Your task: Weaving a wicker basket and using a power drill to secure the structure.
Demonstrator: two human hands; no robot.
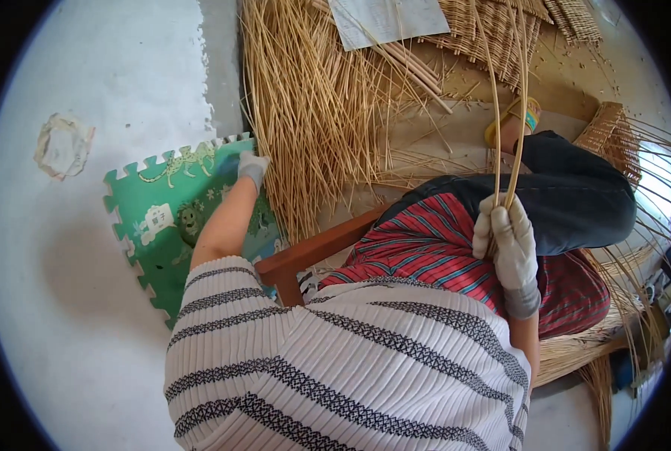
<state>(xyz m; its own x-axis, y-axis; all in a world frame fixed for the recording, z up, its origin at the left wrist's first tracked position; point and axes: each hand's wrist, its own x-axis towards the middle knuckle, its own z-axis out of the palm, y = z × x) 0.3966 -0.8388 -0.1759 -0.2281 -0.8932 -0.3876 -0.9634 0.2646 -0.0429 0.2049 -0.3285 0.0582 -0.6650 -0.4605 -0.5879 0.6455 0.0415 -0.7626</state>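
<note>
Thin tan rods (513,177) rise from the right grip (514,244), gloved and closed around their lower part, above a red striped cloth (426,237) on the lap. The left grip (253,167), gloved too, is at the edge of a loose pile of rods (309,98), by a green foam mat (149,248); whether it holds any, I cannot tell. Farther out lie 1 white sheet (392,21) and woven wicker panels (493,45).
</note>
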